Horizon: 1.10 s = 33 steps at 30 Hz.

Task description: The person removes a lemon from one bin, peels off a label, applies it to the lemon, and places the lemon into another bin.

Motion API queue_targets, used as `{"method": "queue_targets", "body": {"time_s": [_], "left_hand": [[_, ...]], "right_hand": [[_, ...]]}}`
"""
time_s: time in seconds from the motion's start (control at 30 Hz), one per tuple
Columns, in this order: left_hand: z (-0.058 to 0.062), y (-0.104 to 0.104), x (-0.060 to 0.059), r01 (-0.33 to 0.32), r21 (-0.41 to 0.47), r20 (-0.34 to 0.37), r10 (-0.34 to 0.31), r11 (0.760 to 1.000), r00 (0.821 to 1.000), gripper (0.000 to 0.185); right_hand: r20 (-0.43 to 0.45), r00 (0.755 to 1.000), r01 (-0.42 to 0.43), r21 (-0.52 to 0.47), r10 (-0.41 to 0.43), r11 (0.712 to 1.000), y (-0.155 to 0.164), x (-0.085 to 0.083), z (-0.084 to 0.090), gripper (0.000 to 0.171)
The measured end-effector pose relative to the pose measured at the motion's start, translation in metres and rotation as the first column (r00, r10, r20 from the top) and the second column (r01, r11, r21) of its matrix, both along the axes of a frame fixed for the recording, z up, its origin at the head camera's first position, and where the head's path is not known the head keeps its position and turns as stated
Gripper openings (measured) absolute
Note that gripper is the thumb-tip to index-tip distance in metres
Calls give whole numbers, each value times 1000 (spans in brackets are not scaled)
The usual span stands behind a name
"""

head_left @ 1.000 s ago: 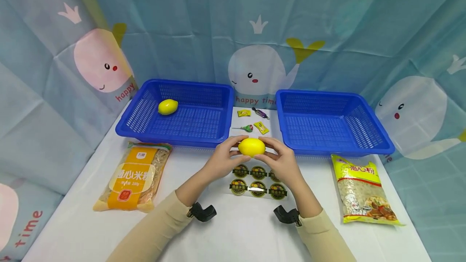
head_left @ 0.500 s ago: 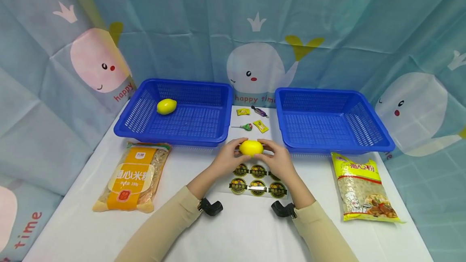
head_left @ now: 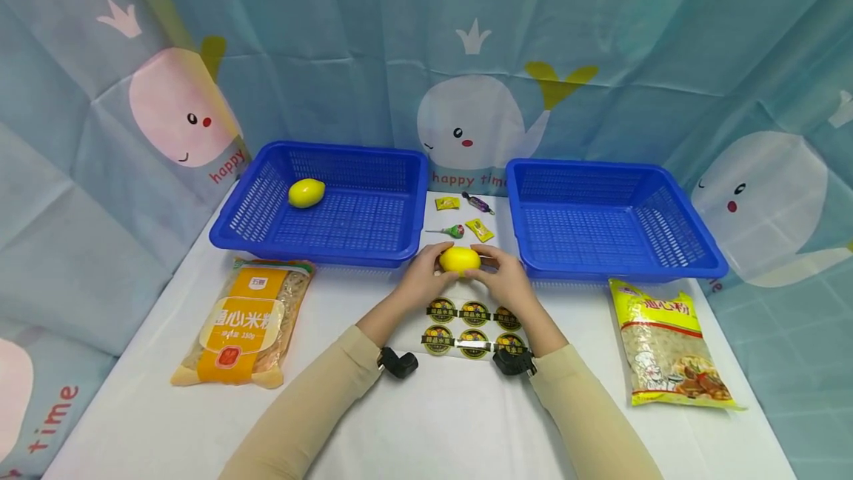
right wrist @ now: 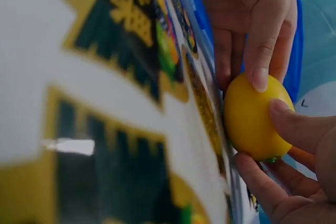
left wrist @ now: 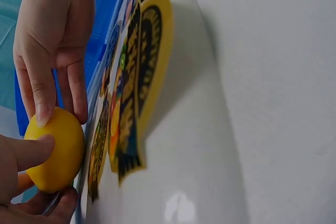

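One smooth yellow lemon [head_left: 459, 259]

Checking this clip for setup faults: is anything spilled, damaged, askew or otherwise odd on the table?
Nothing stands out. Both hands, left hand and right hand, hold a lemon over the sticker sheet; both baskets sit upright, and the two packets lie flat and look intact.

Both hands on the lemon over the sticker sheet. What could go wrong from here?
1. The lemon is round and held only at the fingertips of the left hand and right hand; it could slip and roll toward the candies.
2. It sits right at the sticker sheet; its edge may lift or crease under the lemon.
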<state>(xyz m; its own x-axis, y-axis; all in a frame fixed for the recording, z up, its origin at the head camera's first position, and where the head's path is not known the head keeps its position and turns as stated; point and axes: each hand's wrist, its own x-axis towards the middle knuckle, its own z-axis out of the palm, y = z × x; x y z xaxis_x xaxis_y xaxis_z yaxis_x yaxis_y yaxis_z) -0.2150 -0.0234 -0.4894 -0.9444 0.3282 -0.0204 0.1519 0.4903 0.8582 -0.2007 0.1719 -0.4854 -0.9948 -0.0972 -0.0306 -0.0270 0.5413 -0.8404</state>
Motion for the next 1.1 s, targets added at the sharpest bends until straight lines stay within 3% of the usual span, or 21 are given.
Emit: {"method": "queue_targets", "body": {"time_s": [0.73, 0.83, 1.1], "left_hand": [[-5, -1, -4, 2, 21, 20, -2, 1000, 1000, 70], [-3, -1, -1, -8, 36, 30, 7, 999, 1000, 69], [-2, -7, 17, -23, -10, -37, 23, 1000, 999, 77]], "right_hand": [[40, 999, -33, -65, 35, 997, 3, -1, 0, 75], [36, 999, -31, -70, 33, 997, 3, -1, 0, 74], [62, 998, 17, -69, -13, 997, 5, 16, 3, 78]]}}
